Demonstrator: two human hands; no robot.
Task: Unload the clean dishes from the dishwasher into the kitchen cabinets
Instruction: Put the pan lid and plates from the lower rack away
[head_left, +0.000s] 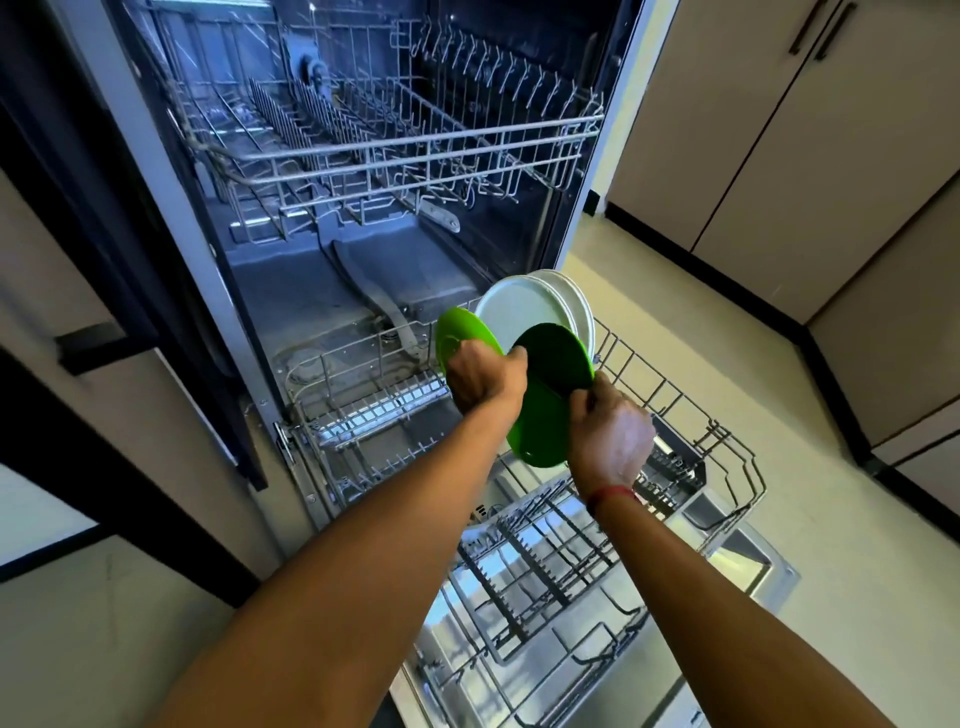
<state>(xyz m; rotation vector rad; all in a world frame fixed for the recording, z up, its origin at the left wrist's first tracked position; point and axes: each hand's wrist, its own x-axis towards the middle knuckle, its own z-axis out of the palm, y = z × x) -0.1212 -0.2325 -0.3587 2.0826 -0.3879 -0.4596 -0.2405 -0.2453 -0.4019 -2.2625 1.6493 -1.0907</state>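
Observation:
The dishwasher stands open with its lower rack (691, 415) pulled out over the door. Above the rack's far end my left hand (483, 382) grips a bright green plate (457, 335) by its edge. My right hand (608, 431) holds a second, darker-looking green plate (550, 384) on edge, fingers curled round its rim. Right behind them stand two white plates (524, 312), upright and close together. Whether the white plates sit in the rack or are held with the green ones is hidden by the green plates.
The upper rack (415, 156) is pushed half in and holds no dishes that I can see. A dark cutlery basket (675, 467) sits at the lower rack's right side. Beige cabinet doors (805, 156) line the right wall; more cabinet fronts (78, 260) are on the left.

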